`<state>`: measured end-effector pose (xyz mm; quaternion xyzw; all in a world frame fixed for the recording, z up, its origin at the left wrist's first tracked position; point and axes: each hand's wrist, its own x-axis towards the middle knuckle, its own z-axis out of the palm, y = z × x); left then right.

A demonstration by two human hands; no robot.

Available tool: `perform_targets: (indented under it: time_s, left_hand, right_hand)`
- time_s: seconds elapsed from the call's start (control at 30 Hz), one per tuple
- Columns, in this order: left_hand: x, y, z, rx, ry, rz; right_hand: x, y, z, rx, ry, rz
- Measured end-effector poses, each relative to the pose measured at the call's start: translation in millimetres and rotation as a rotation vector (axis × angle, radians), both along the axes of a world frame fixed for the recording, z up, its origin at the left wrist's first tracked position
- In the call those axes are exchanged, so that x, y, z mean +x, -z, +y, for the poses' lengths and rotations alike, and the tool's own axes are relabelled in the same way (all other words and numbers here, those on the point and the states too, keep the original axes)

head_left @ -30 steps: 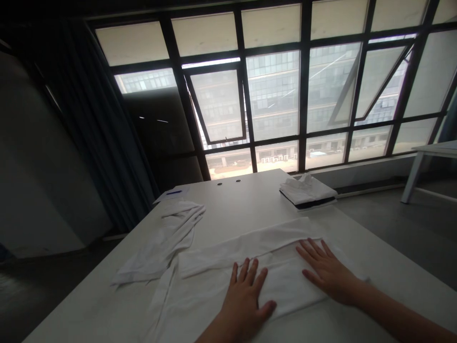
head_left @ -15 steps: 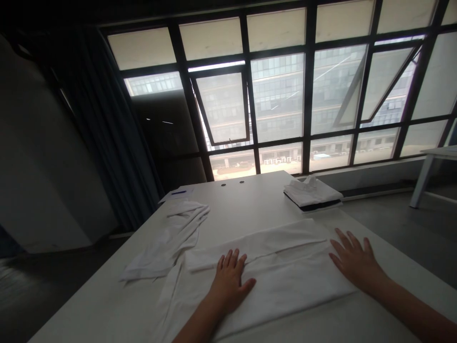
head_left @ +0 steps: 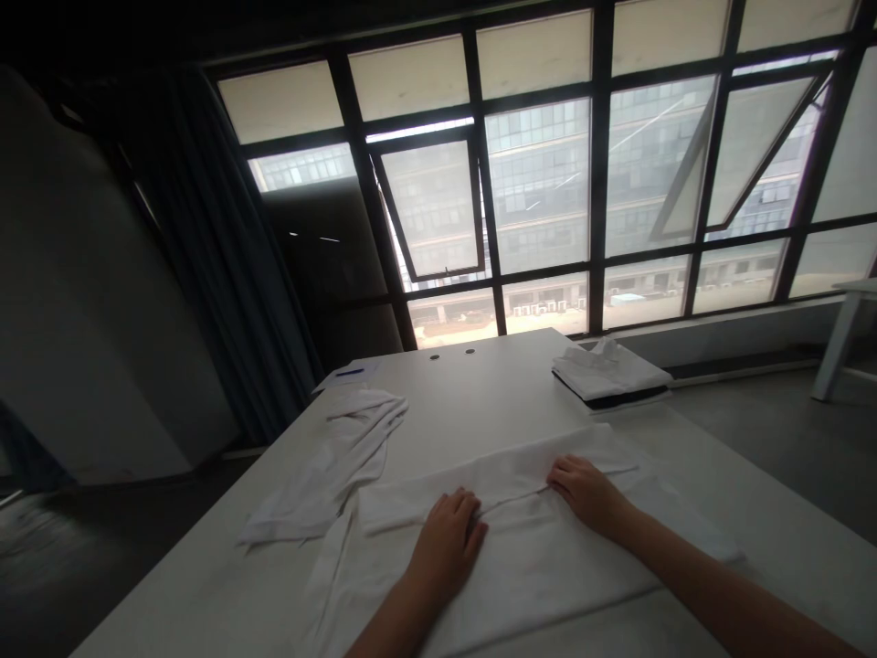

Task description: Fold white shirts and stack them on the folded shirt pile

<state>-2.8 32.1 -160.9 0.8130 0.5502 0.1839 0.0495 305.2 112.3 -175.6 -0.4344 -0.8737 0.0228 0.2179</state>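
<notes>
A white garment (head_left: 541, 567) lies spread and partly folded on the white table (head_left: 466, 393), with a fold line running across its upper part. My left hand (head_left: 449, 539) rests on it near that line, its fingers bent and close together at the cloth. To the right, my right hand (head_left: 586, 493) pinches the edge of the fold with its fingers closed. A crumpled white cloth (head_left: 322, 484) lies left of the garment, close to its left edge.
A folded stack of white and black cloth (head_left: 609, 375) sits at the table's far right. Paper with a blue pen (head_left: 349, 372) lies at the far left corner. Windows and a dark blue curtain (head_left: 226, 274) stand beyond; another white table (head_left: 840, 338) is at the right.
My right hand has moved left from the garment's right end to the fold line, and its spread fingers have closed on the cloth. My left hand's fingers have drawn in.
</notes>
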Motion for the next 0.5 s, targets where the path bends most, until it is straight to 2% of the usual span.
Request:
perform_targets:
  time_s: [0.17,0.27,0.4,0.5]
  left_hand:
    - [3,-6.7,0,-0.034,0.017,0.066]
    - [1,-11.5,-1,-0.074,0.019,0.120]
    - [-7,-13.3,0,-0.207,-0.099,0.205]
    - [-10,-16.3,1,-0.295,-0.166,0.242]
  right_hand:
    - [15,-2.9,-6,-0.067,-0.030,-0.010]
    - [25,1.2,-6,-0.137,-0.001,-0.004]
    - [43,8.7,-1,-0.284,0.117,-0.109]
    - [54,5.6,1,-0.386,0.172,-0.195]
